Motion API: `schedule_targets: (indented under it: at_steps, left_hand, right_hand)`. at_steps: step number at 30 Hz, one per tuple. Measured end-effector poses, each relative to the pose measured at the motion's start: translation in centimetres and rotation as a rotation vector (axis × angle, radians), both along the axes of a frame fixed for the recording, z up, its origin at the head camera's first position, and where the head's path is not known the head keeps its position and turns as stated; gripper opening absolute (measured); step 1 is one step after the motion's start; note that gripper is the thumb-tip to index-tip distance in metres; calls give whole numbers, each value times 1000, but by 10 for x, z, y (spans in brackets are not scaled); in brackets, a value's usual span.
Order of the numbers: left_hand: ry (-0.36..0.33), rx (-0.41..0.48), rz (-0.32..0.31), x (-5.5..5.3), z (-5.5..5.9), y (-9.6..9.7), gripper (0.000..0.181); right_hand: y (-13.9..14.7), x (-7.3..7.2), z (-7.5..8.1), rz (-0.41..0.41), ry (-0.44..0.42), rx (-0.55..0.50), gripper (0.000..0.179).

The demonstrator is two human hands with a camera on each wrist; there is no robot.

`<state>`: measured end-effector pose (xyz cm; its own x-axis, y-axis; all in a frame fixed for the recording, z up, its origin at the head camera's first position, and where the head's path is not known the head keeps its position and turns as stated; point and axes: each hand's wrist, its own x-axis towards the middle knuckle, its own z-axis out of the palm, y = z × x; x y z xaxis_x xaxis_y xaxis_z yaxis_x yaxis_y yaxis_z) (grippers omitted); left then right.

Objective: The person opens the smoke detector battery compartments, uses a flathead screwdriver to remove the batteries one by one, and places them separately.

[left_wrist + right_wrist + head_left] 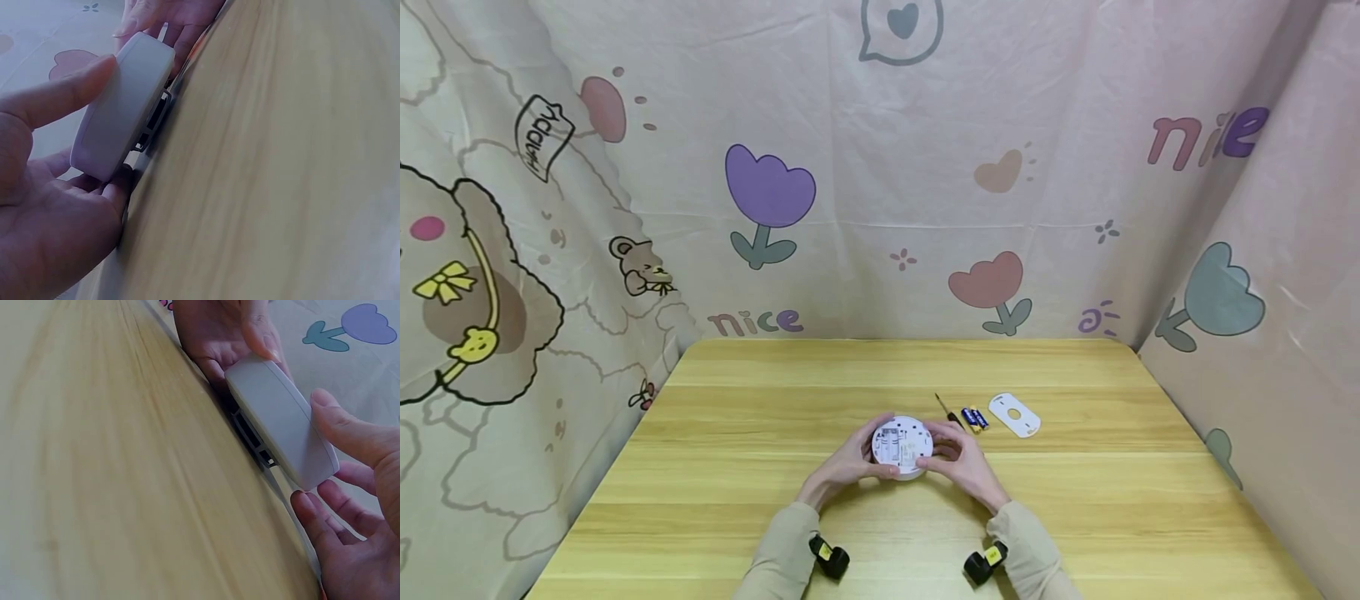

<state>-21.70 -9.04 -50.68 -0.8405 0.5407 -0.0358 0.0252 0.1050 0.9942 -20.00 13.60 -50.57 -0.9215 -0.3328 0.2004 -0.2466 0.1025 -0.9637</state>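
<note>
A round white device (pixel 902 445), shaped like a smoke alarm, is held between both hands, its printed label side facing up. My left hand (pixel 848 460) grips its left edge, thumb at the near rim and fingers around the far side. On the opposite edge, my right hand (pixel 964 465) holds it with the thumb on the near rim. The left wrist view shows the smooth white side wall of the device (pixel 122 109) and a dark frame-like part jutting from its underside, close over the wood. That same part shows below the device (pixel 281 422) in the right wrist view.
Just beyond the right hand lie a small screwdriver (pixel 952 417) and blue batteries (pixel 976 419). Farther right is a flat white plate (pixel 1023 425) with a round hole. The wooden table (pixel 737 467) is bordered by patterned cloth (pixel 865 167) behind and at both sides.
</note>
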Motion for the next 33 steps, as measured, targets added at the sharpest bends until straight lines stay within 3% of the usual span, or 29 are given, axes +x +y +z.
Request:
schedule_targets:
  at_steps: [5, 9, 12, 16, 19, 23, 26, 30, 33]
  left_hand:
    - [-20, 14, -4, -1, -1, 0, 95]
    - [-27, 19, -5, -1, -1, 0, 95]
    - [-33, 21, -7, -1, -2, 0, 94]
    - [-34, 28, -8, 0, -2, -1, 94]
    - [-41, 27, -1, 0, -2, -1, 95]
    - [-44, 22, 0, 0, -1, -1, 96]
    - [-36, 31, -2, 0, -1, -1, 95]
    - [-37, 32, 2, 1, 0, -1, 95]
    - [-36, 29, 2, 1, 0, -1, 95]
  right_hand:
    - [6, -6, -12, -6, 76, -15, 63]
    - [12, -6, -5, -72, 148, -53, 58]
    - [18, -3, 9, -226, 161, -69, 51]
    - [29, -5, 20, -506, 180, -144, 41]
    - [45, -15, 14, -701, 211, -167, 37]
    - [71, -27, 2, -883, 160, -75, 40]
    - [88, -30, -3, -917, 69, 19, 53]
    - [106, -31, -6, -879, -85, 154, 74]
    - [115, -32, -8, -836, -154, 242, 84]
